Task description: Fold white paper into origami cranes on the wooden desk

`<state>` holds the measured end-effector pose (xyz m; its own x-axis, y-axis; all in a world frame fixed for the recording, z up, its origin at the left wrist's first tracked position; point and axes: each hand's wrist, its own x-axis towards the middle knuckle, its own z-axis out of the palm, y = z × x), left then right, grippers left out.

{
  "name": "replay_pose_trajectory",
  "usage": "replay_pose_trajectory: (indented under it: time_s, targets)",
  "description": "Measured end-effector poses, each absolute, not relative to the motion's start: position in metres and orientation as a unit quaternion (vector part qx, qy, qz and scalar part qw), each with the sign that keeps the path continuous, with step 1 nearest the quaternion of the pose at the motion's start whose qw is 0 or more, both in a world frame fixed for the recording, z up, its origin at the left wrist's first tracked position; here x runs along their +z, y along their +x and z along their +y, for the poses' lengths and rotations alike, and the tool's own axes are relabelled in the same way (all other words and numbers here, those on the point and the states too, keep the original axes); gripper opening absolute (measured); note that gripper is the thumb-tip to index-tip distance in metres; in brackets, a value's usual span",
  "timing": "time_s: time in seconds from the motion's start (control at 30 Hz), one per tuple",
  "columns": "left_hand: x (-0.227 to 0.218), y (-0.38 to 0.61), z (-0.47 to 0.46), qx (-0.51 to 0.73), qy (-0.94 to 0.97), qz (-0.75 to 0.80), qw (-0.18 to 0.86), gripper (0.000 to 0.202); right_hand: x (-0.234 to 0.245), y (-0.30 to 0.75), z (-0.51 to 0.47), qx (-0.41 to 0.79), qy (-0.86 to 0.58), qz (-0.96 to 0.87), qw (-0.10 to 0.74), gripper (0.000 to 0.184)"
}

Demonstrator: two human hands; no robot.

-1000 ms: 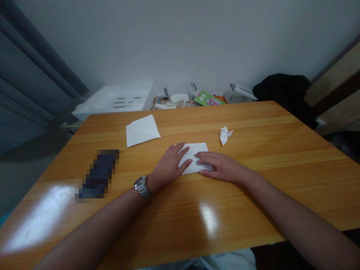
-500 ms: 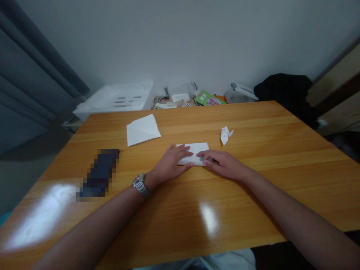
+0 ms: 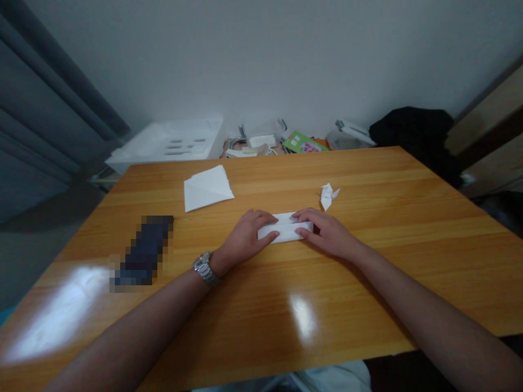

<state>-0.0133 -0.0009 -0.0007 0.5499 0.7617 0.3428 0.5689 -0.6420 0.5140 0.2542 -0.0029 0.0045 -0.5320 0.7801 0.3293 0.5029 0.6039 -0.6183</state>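
Note:
A folded strip of white paper (image 3: 286,230) lies in front of me, with creases running along its length. My left hand (image 3: 250,234) grips its left end, thumb on the near edge and fingers on the far edge. At the other end my right hand (image 3: 329,233) holds the strip the same way, thumb and fingers bent around it. Beyond my right hand sits a small folded white paper figure (image 3: 327,196). A few loose sheets of white paper (image 3: 208,189) lie farther off to the left.
The wooden table (image 3: 253,305) spans the view. On its left lies a dark, pixelated flat object (image 3: 145,250). Behind the far edge are a white plastic tray (image 3: 180,136), a green packet (image 3: 303,142), a clear box (image 3: 349,136) and a black heap (image 3: 412,133).
The paper strip has become narrower and shows lengthwise creases. My fingers, flat on it before, have curled around both ends; my right hand has moved slightly right and away from me.

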Motion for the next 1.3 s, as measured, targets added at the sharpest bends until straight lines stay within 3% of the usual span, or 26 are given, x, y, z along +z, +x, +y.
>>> replay_pose_trajectory:
  time_s: [0.77, 1.1, 1.3]
  targets:
    - [-0.003, -0.012, 0.001, 0.260, 0.858, 0.413, 0.163, 0.034, -0.002, 0.247, 0.003, 0.137, -0.446, -0.841, 0.274, 0.013]
    - [-0.006, -0.011, 0.001, 0.252, 0.845, 0.452, 0.133, 0.045, -0.009, 0.248, 0.004, 0.114, -0.462, -0.840, 0.262, 0.037]
    - [-0.008, -0.012, 0.001, 0.251, 0.842, 0.460, 0.130, 0.045, -0.011, 0.248, 0.005, 0.115, -0.471, -0.835, 0.260, 0.035]
